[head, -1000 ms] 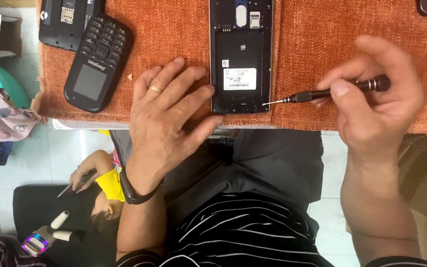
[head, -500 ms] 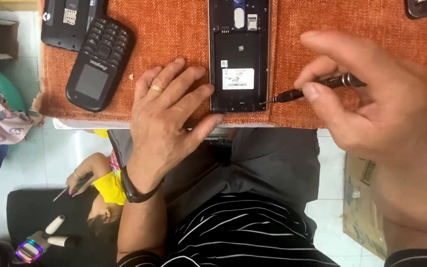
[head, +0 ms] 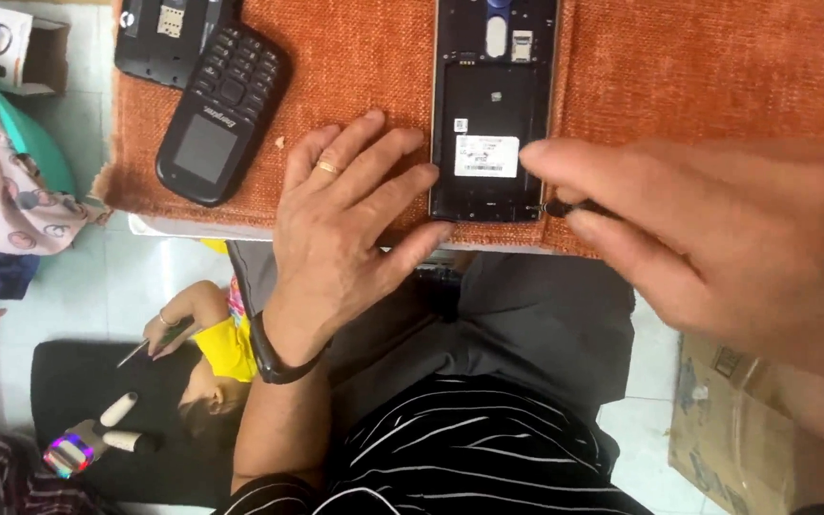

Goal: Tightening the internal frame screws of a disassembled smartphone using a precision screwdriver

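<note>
Pressing flat on an orange cloth-covered desk (head: 355,86), the left hand (head: 350,224) rests with fingers spread, its fingertips touching the left edge of an opened phone (head: 494,114) that lies back-up with its rear cover off. A gold ring (head: 326,169) sits on one finger, and a dark band wraps the wrist.

The right hand (head: 717,248) has swung in closer over the last second — a moment ago it held the screwdriver (head: 565,207) out to the right with the shaft plainly in view; now the hand looms large and blurred, its grip pinched around the tool so that only the dark tip shows. That tip has travelled from just off the phone's right side down to the lower right corner of the casing, where it now meets the frame. The left hand has stayed put, steadying the phone, which has not shifted on the cloth.

This reads as the tool being seated at a corner fastening — a judgement, since the screw itself is too small to see.

Farther left lies a black keypad phone (head: 221,114), face up, overlapping another dark device (head: 159,38). Below the desk edge, another person's small hand (head: 169,329) holds a thin tool near the floor.
</note>
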